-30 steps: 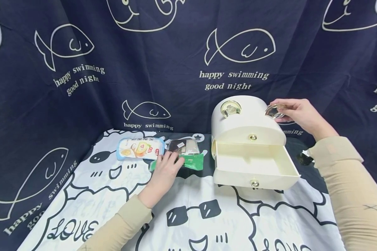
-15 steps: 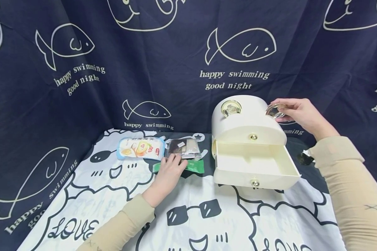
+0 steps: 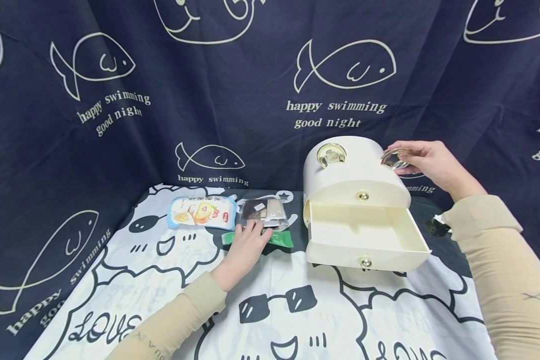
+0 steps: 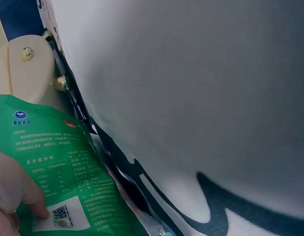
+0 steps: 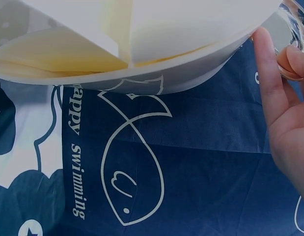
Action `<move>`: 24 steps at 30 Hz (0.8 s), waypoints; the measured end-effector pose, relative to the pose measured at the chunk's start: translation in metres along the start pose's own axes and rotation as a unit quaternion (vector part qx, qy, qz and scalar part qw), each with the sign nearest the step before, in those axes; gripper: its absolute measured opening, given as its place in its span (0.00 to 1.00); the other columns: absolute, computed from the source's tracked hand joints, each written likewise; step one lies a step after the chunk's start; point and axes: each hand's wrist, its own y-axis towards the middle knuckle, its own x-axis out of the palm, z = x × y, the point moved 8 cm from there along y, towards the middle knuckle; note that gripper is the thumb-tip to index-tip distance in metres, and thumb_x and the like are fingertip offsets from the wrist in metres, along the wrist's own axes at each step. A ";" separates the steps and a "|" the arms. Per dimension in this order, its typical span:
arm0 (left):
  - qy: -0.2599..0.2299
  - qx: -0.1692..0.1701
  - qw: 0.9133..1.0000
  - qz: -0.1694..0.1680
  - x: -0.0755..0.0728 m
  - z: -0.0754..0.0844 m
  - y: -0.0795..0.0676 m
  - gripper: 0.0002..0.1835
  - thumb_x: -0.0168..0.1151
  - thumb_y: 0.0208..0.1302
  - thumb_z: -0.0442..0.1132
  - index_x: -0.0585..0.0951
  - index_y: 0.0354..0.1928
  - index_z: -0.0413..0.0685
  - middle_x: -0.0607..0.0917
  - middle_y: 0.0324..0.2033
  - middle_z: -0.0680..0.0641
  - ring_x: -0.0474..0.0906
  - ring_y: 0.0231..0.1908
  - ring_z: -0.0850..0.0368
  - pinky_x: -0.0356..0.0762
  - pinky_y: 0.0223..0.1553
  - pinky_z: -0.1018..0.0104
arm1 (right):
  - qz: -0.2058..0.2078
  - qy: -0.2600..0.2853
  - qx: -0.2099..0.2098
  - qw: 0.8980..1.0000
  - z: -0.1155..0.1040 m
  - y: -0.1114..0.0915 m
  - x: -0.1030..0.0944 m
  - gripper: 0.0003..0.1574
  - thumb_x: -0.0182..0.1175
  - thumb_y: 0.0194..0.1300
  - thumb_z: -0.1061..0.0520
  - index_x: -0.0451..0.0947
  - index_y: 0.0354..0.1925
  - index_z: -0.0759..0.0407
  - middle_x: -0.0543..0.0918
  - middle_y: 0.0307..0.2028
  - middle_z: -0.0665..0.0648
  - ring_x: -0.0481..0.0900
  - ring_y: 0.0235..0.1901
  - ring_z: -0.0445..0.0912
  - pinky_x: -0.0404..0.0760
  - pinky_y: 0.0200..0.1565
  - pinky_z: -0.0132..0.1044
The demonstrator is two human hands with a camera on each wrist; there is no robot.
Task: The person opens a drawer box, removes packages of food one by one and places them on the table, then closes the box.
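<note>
My left hand (image 3: 248,245) pinches a green packet (image 3: 281,239) at its middle, fingers over the far side. The left wrist view shows the thumb (image 4: 31,194) against the packet's printed face, beside a white label with a square code. My right hand (image 3: 432,162) grips a round, shiny gold ear-shaped piece (image 3: 390,159) on the right of a cream storage box (image 3: 348,172) with a rounded top. The box's lower drawer (image 3: 364,257) is pulled out, with nothing seen inside; the upper drawer is closed. Part of the gold piece is hidden by the right fingers.
A white-and-blue pouch with fruit pictures (image 3: 202,211) lies left of the green packet. Behind the packet is a clear bag with dark and pale contents (image 3: 274,210). A small black object (image 3: 437,226) sits right of the box. Dark fabric (image 3: 243,100) hangs behind.
My left hand has shifted slightly right and toward me, and the green packet has moved with it, away from the clear bag. The right hand stays on the gold piece.
</note>
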 end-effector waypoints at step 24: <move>0.004 0.010 0.999 -0.045 0.016 0.004 0.002 0.12 0.60 0.57 0.33 0.76 0.44 0.52 0.76 0.41 0.45 0.69 0.41 0.49 0.68 0.33 0.55 | -0.007 0.041 -0.016 0.999 0.001 0.001 0.001 0.18 0.49 0.66 0.71 0.73 0.54 0.71 0.84 0.42 0.45 0.82 0.40 0.37 0.82 0.36 0.36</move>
